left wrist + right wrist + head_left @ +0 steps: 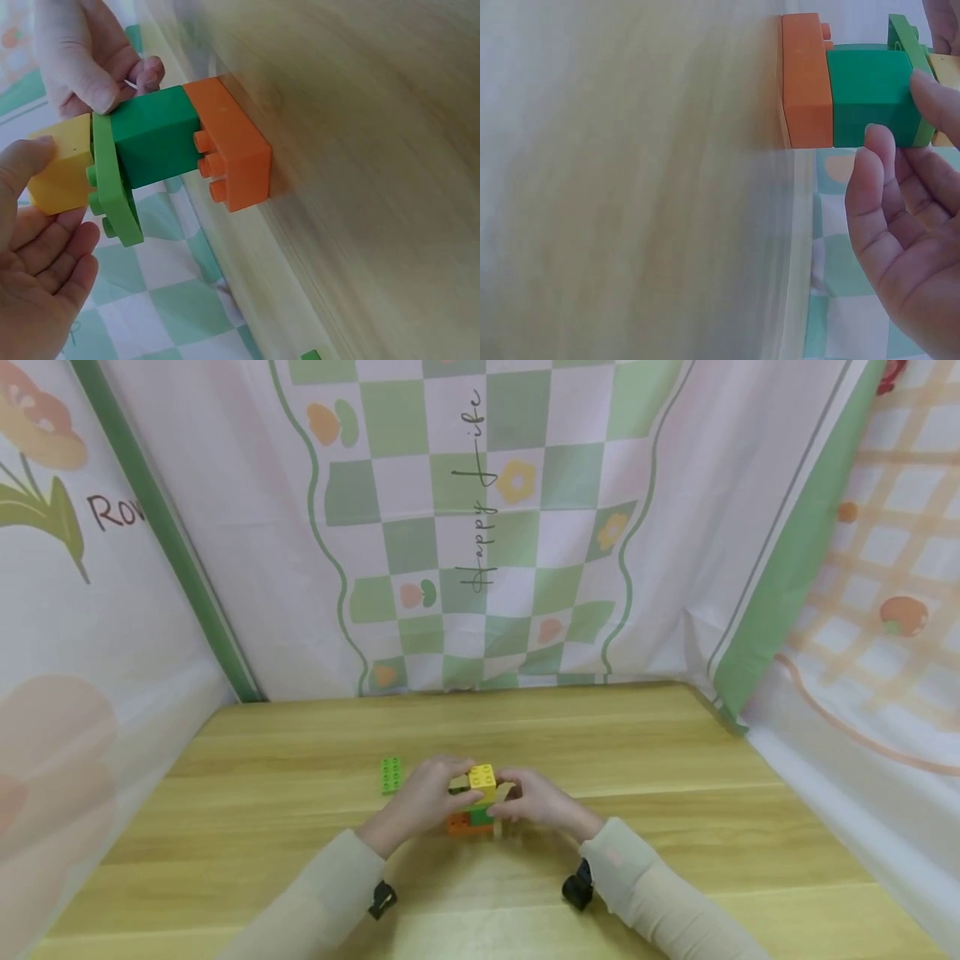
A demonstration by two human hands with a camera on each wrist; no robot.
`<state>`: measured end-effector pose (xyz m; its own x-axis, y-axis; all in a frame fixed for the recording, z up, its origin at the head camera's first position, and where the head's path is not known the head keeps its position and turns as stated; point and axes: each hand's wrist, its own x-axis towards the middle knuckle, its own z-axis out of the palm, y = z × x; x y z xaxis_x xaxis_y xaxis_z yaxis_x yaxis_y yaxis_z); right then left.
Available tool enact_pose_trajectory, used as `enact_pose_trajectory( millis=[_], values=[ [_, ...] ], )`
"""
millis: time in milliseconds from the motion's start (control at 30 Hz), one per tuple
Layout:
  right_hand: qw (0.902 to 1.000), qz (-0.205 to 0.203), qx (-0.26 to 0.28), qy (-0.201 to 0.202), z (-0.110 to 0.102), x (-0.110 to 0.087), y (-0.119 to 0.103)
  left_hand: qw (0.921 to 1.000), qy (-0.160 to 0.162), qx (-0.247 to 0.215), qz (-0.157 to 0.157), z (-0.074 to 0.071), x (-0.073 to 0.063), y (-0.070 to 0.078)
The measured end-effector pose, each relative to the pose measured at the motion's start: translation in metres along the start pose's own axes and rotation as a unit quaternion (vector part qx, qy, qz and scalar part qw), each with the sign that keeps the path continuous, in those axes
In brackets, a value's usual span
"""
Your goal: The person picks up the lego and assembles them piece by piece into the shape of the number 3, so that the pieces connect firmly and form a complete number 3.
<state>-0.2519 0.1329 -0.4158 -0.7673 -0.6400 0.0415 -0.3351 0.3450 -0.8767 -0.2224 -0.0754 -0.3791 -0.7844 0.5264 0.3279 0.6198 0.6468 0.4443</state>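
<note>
A small stack of building bricks stands on the wooden table between the hands. From the bottom it has an orange brick (244,154), a dark green brick (157,139), a thin light green brick (112,176) that overhangs to one side, and a yellow brick (482,775) on top. My left hand (429,795) pinches the yellow brick between thumb and fingers. With thumb and fingertips, my right hand (911,232) holds the stack at the thin light green brick, right at the top of the dark green one. The orange brick sits at the tabletop.
Another thin light green brick (391,775) lies studs up on the table (600,735), just left of the left hand. Printed cloth (450,485) hangs behind the table and along both sides.
</note>
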Motion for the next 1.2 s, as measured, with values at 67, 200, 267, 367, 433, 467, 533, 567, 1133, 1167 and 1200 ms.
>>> enact_pose_trajectory(
  millis=[67, 200, 267, 367, 433, 467, 533, 567, 1133, 1167, 1200],
  values=[
    [1.0000, 0.000, -0.001, 0.001, 0.0005, 0.0005, 0.0002, 1.0000, 0.002, 0.004, -0.003, 0.0006, -0.0002, 0.0001],
    [1.0000, 0.004, 0.003, 0.006, 0.0017, 0.0003, 0.0008, 0.9999, 0.011, 0.008, -0.004, 0.0026, -0.0013, 0.0002],
    [1.0000, 0.003, 0.005, 0.007, 0.0022, -0.0001, 0.0004, 0.9999, 0.016, 0.006, -0.002, 0.0031, -0.0023, 0.0005],
    [1.0000, 0.000, -0.001, 0.007, 0.0021, -0.0004, -0.0012, 0.9998, 0.021, 0.004, 0.000, 0.0037, -0.0038, 0.0006],
    [1.0000, -0.002, -0.003, 0.005, 0.0017, -0.0003, -0.0020, 0.9997, 0.022, 0.003, 0.001, 0.0033, -0.0045, 0.0009],
    [1.0000, -0.003, -0.003, 0.003, 0.0013, -0.0005, -0.0025, 0.9997, 0.022, 0.002, 0.004, 0.0030, -0.0045, 0.0011],
    [1.0000, 0.000, -0.001, 0.001, 0.0007, -0.0007, -0.0029, 0.9998, 0.019, 0.001, 0.009, 0.0021, -0.0039, 0.0014],
    [1.0000, 0.001, 0.001, 0.000, 0.0004, -0.0009, -0.0031, 0.9998, 0.018, 0.003, 0.012, 0.0013, -0.0035, 0.0018],
    [1.0000, -0.001, -0.004, 0.003, 0.0000, -0.0015, -0.0044, 0.9997, -0.011, -0.001, 0.020, -0.0030, -0.0004, -0.0023],
    [1.0000, -0.001, -0.004, 0.003, 0.0005, -0.0016, -0.0045, 0.9998, -0.012, -0.004, 0.018, -0.0029, -0.0007, -0.0027],
    [1.0000, -0.001, -0.004, 0.003, 0.0009, -0.0018, -0.0050, 0.9998, -0.012, -0.008, 0.014, -0.0026, -0.0010, -0.0031]
  ],
)
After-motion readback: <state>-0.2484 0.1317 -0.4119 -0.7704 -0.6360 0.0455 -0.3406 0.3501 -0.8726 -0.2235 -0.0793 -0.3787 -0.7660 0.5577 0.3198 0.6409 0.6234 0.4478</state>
